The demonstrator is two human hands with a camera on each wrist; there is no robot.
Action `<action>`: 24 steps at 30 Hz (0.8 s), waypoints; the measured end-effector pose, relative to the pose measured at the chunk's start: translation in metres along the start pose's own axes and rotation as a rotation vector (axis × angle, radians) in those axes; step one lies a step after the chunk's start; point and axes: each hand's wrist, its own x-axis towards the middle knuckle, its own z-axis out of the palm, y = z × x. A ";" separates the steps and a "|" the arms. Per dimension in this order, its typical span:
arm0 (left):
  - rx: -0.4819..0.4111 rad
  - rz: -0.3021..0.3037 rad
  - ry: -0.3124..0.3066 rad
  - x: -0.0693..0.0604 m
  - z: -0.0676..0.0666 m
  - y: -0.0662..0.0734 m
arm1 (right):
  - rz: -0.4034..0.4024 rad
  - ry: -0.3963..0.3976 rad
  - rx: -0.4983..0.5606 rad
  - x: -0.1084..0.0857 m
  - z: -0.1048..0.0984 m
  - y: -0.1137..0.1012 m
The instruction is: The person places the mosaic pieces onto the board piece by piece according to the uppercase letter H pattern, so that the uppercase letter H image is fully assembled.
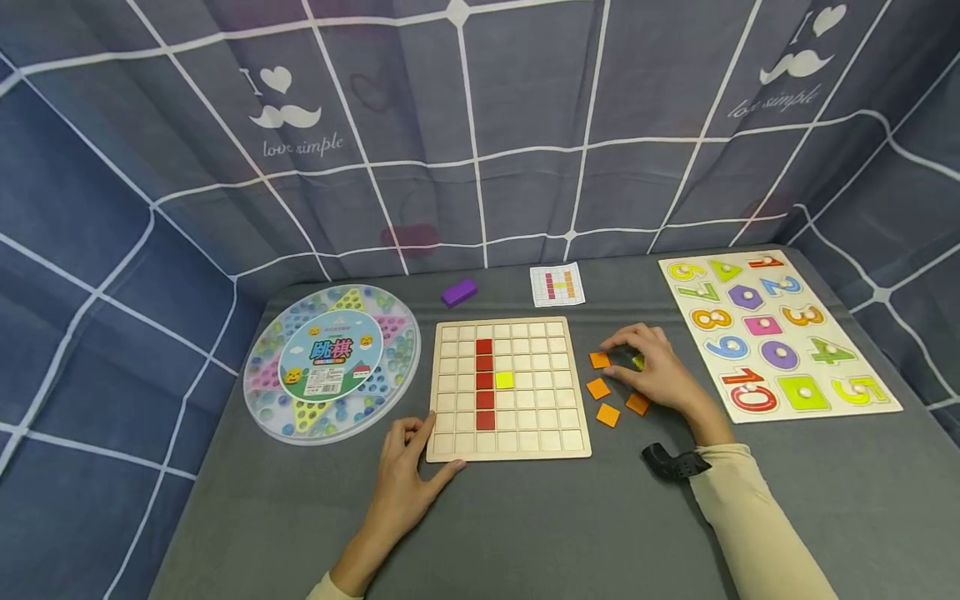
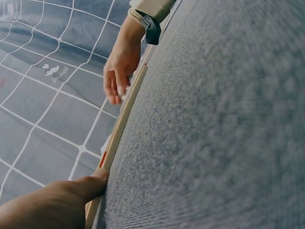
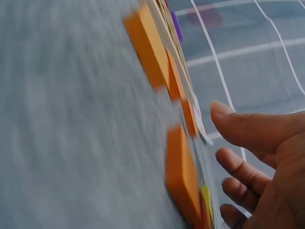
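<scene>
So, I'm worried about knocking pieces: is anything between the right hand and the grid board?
Yes: orange tiles lie between the right hand and the grid board, just off its right edge. They lie low, so the hand could probably pass above.

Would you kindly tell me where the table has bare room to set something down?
A wide bare patch lies in front of the grid board, between the left hand and right sleeve; a smaller one lies between the pattern card and number board. Right of the grid board, orange tiles and the right hand crowd the table.
</scene>
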 end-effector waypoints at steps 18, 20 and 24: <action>0.029 0.014 0.010 -0.001 -0.003 -0.002 | 0.133 -0.085 -0.019 -0.005 -0.015 0.013; 0.028 0.013 0.006 -0.001 -0.002 -0.002 | 0.122 -0.093 -0.008 -0.005 -0.014 0.012; 0.025 0.007 -0.008 -0.001 -0.002 -0.001 | 0.129 -0.101 0.000 -0.007 -0.014 0.011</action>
